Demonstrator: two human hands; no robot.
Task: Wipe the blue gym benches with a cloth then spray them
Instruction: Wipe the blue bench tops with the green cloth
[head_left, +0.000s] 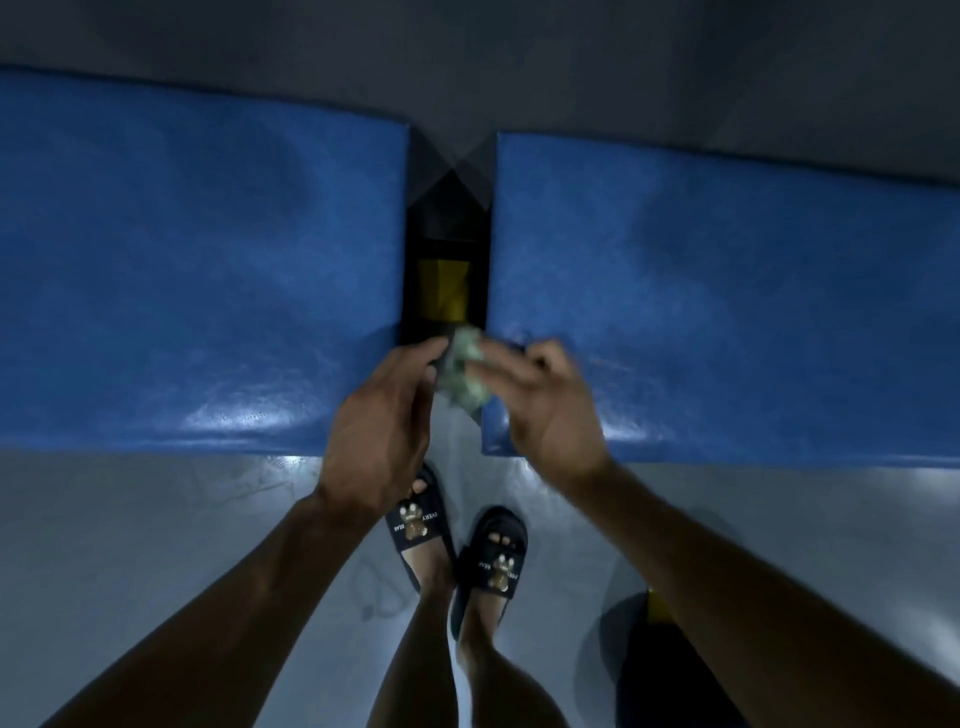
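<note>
Bunched into a pale green wad, a cloth (465, 375) is held between both hands above the gap separating two blue gym benches — the left bench (197, 270) and the right bench (727, 291). The left hand (379, 421) is curled around it; the right hand (550, 410) pinches it at the fingertips, blurred. Black slippers (415, 519) are seen below on the grey floor (156, 519).

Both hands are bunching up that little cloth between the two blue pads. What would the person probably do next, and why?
Probably lay the cloth on the right bench pad and start wiping. Both the left hand and right hand hold it over the gap, touching neither pad; no spray bottle shows.
</note>
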